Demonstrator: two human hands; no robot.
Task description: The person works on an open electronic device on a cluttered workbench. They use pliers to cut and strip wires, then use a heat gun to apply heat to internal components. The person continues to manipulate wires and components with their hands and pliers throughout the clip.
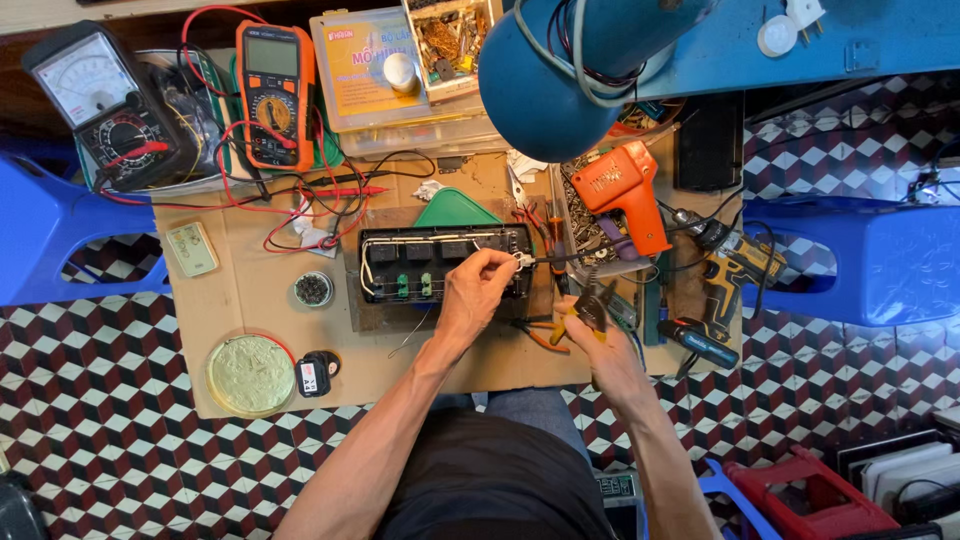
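A black circuit board (pixel 420 262) with relays and green terminal blocks lies on a wooden slab in the middle of the low bench. My left hand (pixel 478 288) rests over its right end and pinches a thin white wire (pixel 519 259) at the board's right edge. My right hand (pixel 592 322) is just right of the board, closed on a small pair of pliers (pixel 590 300) with yellow-orange handles. The plier jaws point up toward the wire end, a little apart from it.
An orange soldering gun (pixel 625 195) and a tray of screws lie right of the board, beside a yellow drill (pixel 735 275). An orange multimeter (pixel 272 95), an analog meter (pixel 105 105) and parts boxes (pixel 400 70) stand behind. A blue lamp (pixel 560 70) hangs above. A round tin (pixel 250 375) sits front left.
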